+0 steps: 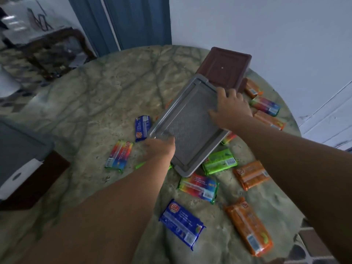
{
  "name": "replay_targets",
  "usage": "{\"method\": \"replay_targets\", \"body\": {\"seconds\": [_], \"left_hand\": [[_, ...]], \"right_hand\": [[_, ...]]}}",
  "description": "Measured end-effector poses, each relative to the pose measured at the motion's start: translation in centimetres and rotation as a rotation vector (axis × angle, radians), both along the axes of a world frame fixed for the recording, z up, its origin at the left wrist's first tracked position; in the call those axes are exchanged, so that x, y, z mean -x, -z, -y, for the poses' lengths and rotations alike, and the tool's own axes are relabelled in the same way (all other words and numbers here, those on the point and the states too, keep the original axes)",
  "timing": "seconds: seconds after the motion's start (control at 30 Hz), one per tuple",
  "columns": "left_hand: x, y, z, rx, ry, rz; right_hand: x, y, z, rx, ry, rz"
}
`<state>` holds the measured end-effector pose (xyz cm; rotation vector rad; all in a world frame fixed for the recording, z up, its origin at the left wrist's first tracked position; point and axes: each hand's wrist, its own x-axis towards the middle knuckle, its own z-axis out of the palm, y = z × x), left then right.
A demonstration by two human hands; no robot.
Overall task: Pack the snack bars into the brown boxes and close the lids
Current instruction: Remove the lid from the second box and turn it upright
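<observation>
Currently the round marbled table (91, 103) carries everything. Far right on it sits a brown box (224, 69), which looks upturned or lidded; cannot tell which. Another brown box (36, 180) with a grey lid sits at the near left edge, cut off by the frame.

Both hands hold a grey lid (188, 126), tilted, above the middle of the table. Left hand (162, 149) grips its near-left rim, fingers curled under; right hand (232, 107) clasps the far-right edge, fingers over the top. Hands well apart, one on each side.

Snack bars lie loose around and partly under the lid: rainbow bar (119, 156) left, blue bar (181, 223) near, green bar (219, 161) just beside the lid, orange bars (249, 225) right. None visibly packed.

Judged step: lid being cleared off, packing not begun. Next move calls for setting the lid aside clear of the bars, then exposing an open box.

Hidden: box interiors, bars beneath the lid, left fingertips. Motion blur softens labels.
</observation>
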<state>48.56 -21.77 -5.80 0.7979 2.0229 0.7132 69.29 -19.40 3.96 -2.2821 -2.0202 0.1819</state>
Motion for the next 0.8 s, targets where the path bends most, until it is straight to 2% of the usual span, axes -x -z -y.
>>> {"method": "replay_targets", "body": {"seconds": [0.2, 0.37, 0.53, 0.8], "left_hand": [[1.0, -0.7, 0.5, -0.236, -0.158, 0.03], [4.8, -2.2, 1.2, -0.442, -0.077, -0.091], [9.2, -3.7, 4.0, -0.419, 0.006, -0.246], [16.3, -4.1, 9.9, -0.427, 0.063, -0.293]], "right_hand": [[-0.5, 0.1, 0.4, 0.018, 0.158, -0.116], [0.1, 0.6, 1.7, 0.031, 0.158, -0.363], [3.6, 2.6, 5.3, 0.041, 0.127, -0.619], [10.9, 5.4, 11.3, 0.109, 0.172, -0.735]]}}
